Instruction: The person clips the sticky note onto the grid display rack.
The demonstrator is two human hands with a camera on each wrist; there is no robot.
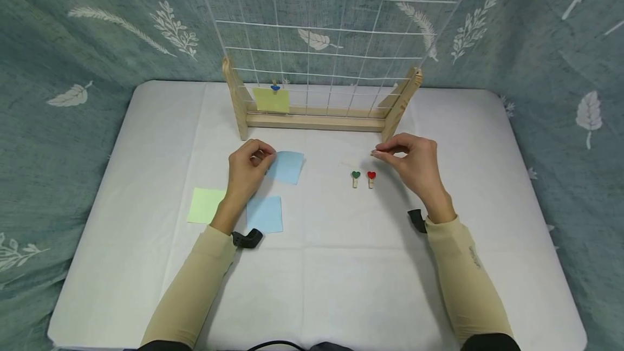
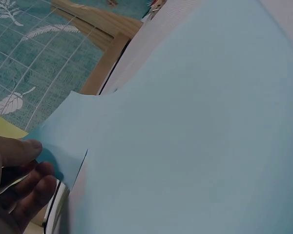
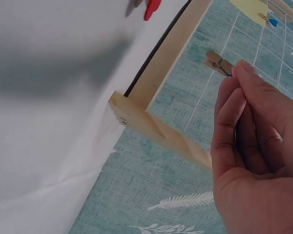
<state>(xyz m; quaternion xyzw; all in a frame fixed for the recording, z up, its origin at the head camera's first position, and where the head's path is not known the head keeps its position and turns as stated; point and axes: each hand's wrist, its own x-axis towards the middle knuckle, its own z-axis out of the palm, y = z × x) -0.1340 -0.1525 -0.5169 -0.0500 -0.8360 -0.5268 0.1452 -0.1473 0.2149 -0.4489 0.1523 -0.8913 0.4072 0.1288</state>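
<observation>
Between thumb and fingers, my left hand [image 1: 248,169] pinches the upper left corner of a blue sticky note [image 1: 287,168]; in the left wrist view the thumb lies on the raised blue paper [image 2: 68,126]. My right hand [image 1: 411,161] pinches a small wooden clothespin [image 3: 219,62], its clip end sticking out past the fingertips in the right wrist view. A clothespin with a green heart [image 1: 356,177] and one with a red heart [image 1: 371,177] lie side by side on the table, just below the right hand.
A white wire grid [image 1: 322,54] stands in a wooden base [image 1: 314,122] at the back. A blue-topped clothespin [image 1: 275,88] holds a yellow note [image 1: 271,102] on it. Another blue note [image 1: 264,215] and a green note [image 1: 203,206] lie near the left forearm on the white table [image 1: 351,286].
</observation>
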